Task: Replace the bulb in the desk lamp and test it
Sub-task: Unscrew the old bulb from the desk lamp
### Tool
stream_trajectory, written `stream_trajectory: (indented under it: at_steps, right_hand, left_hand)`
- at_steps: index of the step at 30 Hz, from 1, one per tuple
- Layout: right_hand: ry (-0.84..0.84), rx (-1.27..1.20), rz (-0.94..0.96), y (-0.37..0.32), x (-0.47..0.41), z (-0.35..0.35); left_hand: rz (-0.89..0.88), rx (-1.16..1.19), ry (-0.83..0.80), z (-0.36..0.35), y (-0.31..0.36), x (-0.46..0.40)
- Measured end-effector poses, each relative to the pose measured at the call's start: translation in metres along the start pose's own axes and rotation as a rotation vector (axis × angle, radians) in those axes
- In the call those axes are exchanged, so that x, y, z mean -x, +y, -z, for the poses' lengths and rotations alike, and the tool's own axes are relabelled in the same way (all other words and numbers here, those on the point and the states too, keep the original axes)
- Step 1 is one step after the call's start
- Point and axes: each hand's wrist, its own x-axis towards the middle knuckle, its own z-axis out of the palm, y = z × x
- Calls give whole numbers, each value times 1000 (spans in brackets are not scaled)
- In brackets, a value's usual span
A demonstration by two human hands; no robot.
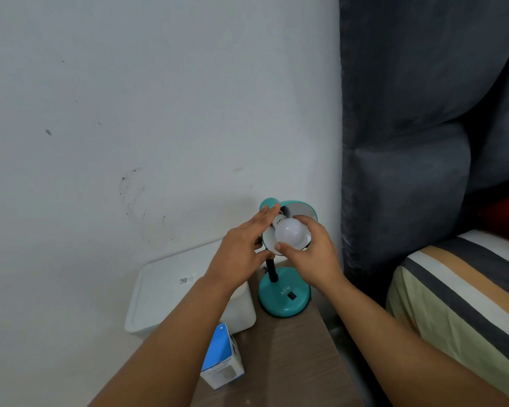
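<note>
Head view, looking down at a teal desk lamp [284, 298] sitting on the back right corner of a wood-grain worktop [291, 362], right by the wall. The shade [301, 208] is tipped so its open mouth faces up and toward the person, and the white bulb [290, 232] sticks out of it with its long axis running from the socket at the upper left down toward the camera

The right hand [312, 257] is wrapped on the bulb, thumb on the near side and fingers over the far side. The left hand [243, 251] is spread open, fingers lying along the left rim of the shade, seemingly bracing it. So the hands are close together with the bulb between them, and the right one is the one that'd do the twisting, I'd say

Can't tell if it's being unscrewed or screwed in. A blue and white bulb box [222, 359] stands nearer on the worktop, beside a white plastic bin [159, 301]
</note>
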Motion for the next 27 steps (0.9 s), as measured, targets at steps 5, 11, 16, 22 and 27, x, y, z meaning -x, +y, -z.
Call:
stream_trajectory:
  at_steps: [5,11,16,22,27]
  right_hand:
    - [-31,-45,23,5,3,-3]
    - [16,13,-36,1,2,-2]
    - [-35,-54,18,4,3,-2]
    - [-19,53,-94,-1,2,-2]
    - [-9,-3,-96,-2,2,-1]
  left_hand:
    - [0,23,-9,2,0,1]
    - [6,34,-7,1,2,1]
    - [14,45,-8,2,0,0]
    - [7,21,-7,1,1,-1]
    - [18,46,-15,2,1,-2]
